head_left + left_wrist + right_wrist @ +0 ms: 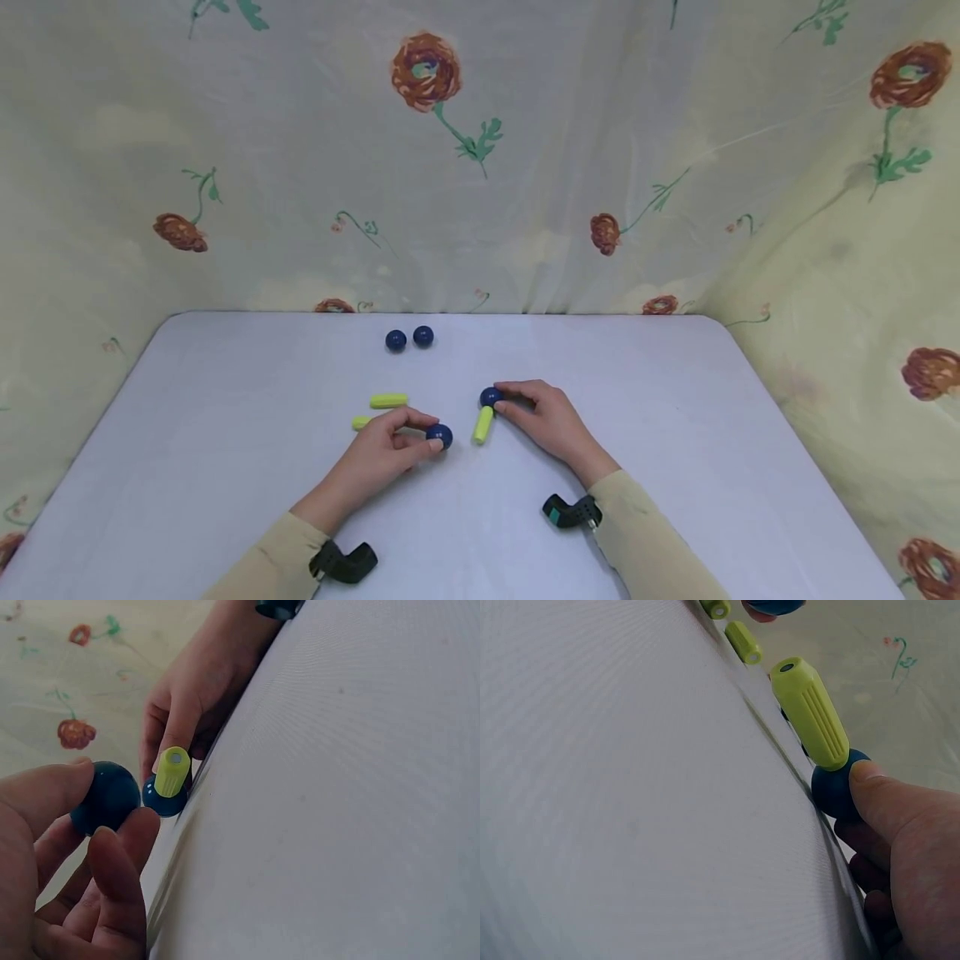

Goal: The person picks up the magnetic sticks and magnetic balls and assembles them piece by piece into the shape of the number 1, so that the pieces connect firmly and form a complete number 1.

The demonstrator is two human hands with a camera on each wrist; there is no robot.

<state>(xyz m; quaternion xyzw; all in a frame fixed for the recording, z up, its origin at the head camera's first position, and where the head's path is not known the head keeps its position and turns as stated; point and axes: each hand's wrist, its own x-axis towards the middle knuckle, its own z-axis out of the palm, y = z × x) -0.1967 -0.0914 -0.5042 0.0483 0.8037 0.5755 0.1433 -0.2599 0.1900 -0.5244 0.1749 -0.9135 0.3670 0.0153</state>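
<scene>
My left hand [392, 446] pinches a dark blue ball [439, 436] between thumb and fingers; the left wrist view shows the same ball [106, 798] close up. To its right, my right hand [551, 421] grips another blue ball [491, 397] with thumb and fingers. A ribbed yellow-green rod [483, 425] is joined end-on to that second ball and points toward my body. In the right wrist view the rod [810, 712] shows a small grey disc in its free end. The left-hand ball is apart from this free end.
Two more blue balls, a left one [396, 340] and a right one [423, 336], sit near the back edge of the white table [637, 375]. Behind my left hand lie two yellow-green rods, one whole in view [388, 401] and one partly hidden [362, 422]. Flowered cloth [525, 167] hangs behind.
</scene>
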